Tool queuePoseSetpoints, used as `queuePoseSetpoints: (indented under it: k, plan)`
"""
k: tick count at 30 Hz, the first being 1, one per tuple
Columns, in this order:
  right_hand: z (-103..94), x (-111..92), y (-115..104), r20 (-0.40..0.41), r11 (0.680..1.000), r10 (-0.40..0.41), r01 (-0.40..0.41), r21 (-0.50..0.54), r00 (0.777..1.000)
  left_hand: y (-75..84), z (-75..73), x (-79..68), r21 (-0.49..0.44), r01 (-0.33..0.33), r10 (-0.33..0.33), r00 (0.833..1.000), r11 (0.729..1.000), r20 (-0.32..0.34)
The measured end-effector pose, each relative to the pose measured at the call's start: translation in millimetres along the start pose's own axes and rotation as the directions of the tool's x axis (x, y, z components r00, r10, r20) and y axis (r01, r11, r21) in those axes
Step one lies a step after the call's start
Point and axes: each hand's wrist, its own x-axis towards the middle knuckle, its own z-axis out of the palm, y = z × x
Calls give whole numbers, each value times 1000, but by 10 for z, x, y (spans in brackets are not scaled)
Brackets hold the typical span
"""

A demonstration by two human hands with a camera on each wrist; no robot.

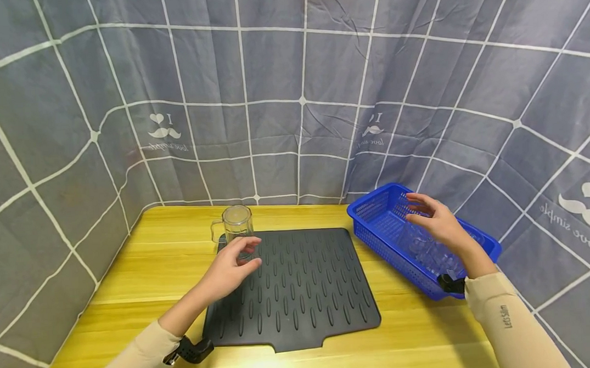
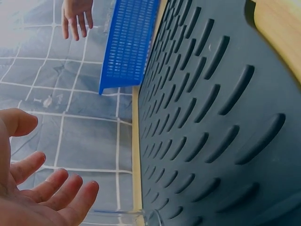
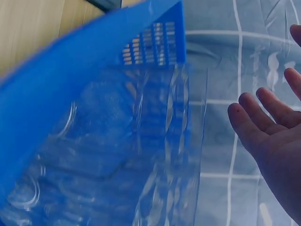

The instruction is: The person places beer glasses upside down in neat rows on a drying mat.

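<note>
A clear glass mug (image 1: 237, 222) with a handle on its left stands upside down at the back left corner of a dark ribbed drying mat (image 1: 299, 282). My left hand (image 1: 231, 266) hovers just in front of that mug, its fingers loosely bent with nothing between them. On the right, my right hand (image 1: 437, 221) is held above a blue plastic basket (image 1: 387, 251), fingers relaxed and holding nothing. Inside the basket lie several clear glasses (image 3: 160, 108), seen close up in the right wrist view and partly hidden by the blue rim.
A yellow wooden table (image 1: 117, 290) carries the mat and basket. Behind and beside it hangs a grey curtain (image 1: 272, 124) with white grid lines, close to the table's back edge. The basket stands at an angle along the right side.
</note>
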Motion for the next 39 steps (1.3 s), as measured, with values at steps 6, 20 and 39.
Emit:
queuePoseSetpoints:
  k: [6, 20, 39]
  plan:
    - [-106, -29, 94, -1, 998, 51, -51, -33, 999, -17, 58, -34, -3, 0, 0, 1000, 1000, 25]
    - [-200, -80, 297, 36, 989, 52, -46, -142, 998, -100, 117, -37, 16, 20, -20, 1000, 1000, 24]
    - [-183, -109, 287, 208, 949, 76, -6, -314, 975, -171, 119, -56, 49, 38, -39, 999, 998, 28]
